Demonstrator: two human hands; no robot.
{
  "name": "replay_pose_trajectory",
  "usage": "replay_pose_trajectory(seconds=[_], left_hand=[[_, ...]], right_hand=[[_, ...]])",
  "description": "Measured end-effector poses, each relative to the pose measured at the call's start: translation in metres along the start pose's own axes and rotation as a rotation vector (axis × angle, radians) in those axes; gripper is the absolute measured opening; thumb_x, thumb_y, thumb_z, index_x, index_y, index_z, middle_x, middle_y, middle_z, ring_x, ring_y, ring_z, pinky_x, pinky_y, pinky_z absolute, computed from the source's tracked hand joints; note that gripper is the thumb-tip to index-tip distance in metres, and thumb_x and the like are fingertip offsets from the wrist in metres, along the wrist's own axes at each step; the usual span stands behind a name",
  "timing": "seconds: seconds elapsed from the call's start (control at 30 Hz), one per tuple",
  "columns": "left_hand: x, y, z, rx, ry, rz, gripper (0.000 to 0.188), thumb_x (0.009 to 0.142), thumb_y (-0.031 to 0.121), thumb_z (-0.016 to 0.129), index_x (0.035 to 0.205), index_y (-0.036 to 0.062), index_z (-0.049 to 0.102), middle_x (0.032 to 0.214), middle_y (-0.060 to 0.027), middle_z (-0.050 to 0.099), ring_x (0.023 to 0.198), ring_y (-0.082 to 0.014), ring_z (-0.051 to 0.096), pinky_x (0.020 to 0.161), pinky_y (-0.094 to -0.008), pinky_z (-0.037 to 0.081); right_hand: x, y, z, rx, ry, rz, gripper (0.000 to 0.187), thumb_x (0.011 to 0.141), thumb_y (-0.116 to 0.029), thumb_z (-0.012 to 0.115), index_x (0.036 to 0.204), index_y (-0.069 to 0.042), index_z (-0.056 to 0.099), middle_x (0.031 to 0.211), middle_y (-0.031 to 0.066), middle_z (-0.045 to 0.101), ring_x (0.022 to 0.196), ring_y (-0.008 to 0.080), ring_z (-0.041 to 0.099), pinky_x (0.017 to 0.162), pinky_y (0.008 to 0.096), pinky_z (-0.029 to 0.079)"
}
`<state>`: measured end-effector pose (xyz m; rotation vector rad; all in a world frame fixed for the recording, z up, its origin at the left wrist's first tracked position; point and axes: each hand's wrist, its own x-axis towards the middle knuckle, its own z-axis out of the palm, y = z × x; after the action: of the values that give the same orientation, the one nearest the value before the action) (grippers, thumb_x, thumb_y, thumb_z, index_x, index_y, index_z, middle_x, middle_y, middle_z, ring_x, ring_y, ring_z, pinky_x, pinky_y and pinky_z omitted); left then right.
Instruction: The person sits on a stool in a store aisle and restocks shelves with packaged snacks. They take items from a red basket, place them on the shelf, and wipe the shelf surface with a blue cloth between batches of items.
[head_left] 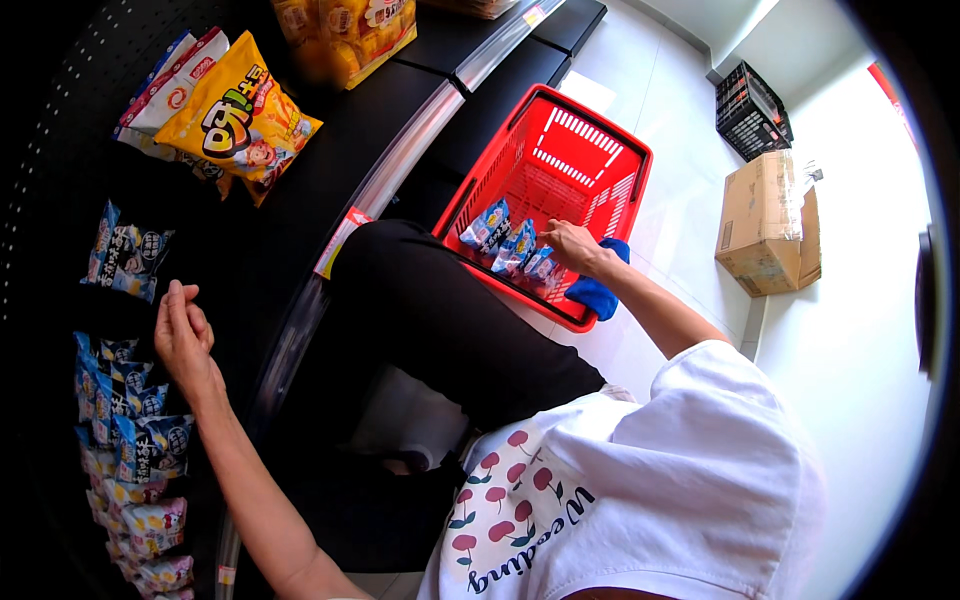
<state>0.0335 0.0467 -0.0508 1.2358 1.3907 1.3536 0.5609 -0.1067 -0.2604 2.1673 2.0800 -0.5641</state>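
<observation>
My left hand (184, 335) is raised over the black shelf, fingers bent and close together, with no object showing in them. Just beyond its fingertips lies a blue snack packet (125, 252), apart from a row of blue packets (150, 447) on the near side. My right hand (572, 246) reaches into a red shopping basket (622, 150). Its bent fingers meet the edge of a blue snack packet (515, 247); the palm side is hidden. More blue packets, including one (487, 226) to the left, rest in the basket.
Yellow chip bags (240, 120) stand farther back on the shelf, whose front edge carries a clear label strip (400, 150). A blue cloth (597, 295) hangs at the basket's rim. A cardboard box (760, 225) and a black crate (750, 110) sit on the floor by the wall.
</observation>
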Motion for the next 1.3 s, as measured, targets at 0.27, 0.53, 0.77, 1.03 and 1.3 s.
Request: replay_pose_trajectory(seconds=[0.27,0.53,0.77,1.03,1.3], left_hand=[[-0.005,0.003,0.007,0.012,-0.044,0.024,0.03,0.101,0.034,0.06,0.09,0.0075,0.069,0.057,0.007,0.044,0.043,0.0015,0.031,0.039,-0.0145,0.017],[-0.009,0.006,0.003,0.02,-0.053,0.005,0.029,0.102,0.032,0.06,0.093,0.0057,0.068,0.059,0.0059,0.045,0.044,0.0008,0.033,0.038,-0.0151,0.02],[-0.016,0.011,0.009,0.053,-0.04,0.02,0.03,0.101,0.033,0.06,0.091,0.0065,0.068,0.059,0.0068,0.045,0.045,0.0014,0.034,0.039,-0.0141,0.021],[-0.047,0.047,0.03,0.157,-0.238,0.26,0.026,0.096,0.032,0.068,0.106,0.0084,0.066,0.073,0.0035,0.056,0.06,-0.0024,0.049,0.048,-0.016,0.034],[-0.071,0.077,0.046,0.337,-0.278,0.746,0.073,0.077,0.038,0.085,0.133,0.0032,0.053,0.127,-0.0179,0.058,0.12,-0.0309,0.055,0.099,-0.0419,0.047]], right_hand=[[0.012,0.03,0.045,-0.034,0.113,-0.074,0.017,0.088,-0.009,0.059,0.098,-0.01,0.072,0.101,0.0153,0.059,0.096,0.0355,0.066,0.074,0.045,0.057],[-0.004,0.025,-0.008,-0.087,0.137,-0.105,0.014,0.091,-0.01,0.062,0.103,-0.006,0.067,0.107,0.008,0.062,0.1,0.0269,0.063,0.077,0.0381,0.058],[-0.041,-0.027,-0.141,0.202,0.537,-0.082,0.014,0.094,-0.004,0.062,0.107,-0.003,0.063,0.104,0.0132,0.065,0.093,0.0317,0.068,0.075,0.0403,0.06],[-0.051,-0.127,-0.255,0.262,0.943,-0.335,0.01,0.095,-0.004,0.061,0.105,-0.002,0.061,0.095,0.0128,0.064,0.072,0.0241,0.063,0.062,0.0343,0.051],[-0.022,-0.266,-0.29,0.357,0.972,-0.702,0.011,0.092,-0.002,0.064,0.102,-0.003,0.062,0.091,0.0138,0.06,0.073,0.0277,0.063,0.064,0.0364,0.052]])
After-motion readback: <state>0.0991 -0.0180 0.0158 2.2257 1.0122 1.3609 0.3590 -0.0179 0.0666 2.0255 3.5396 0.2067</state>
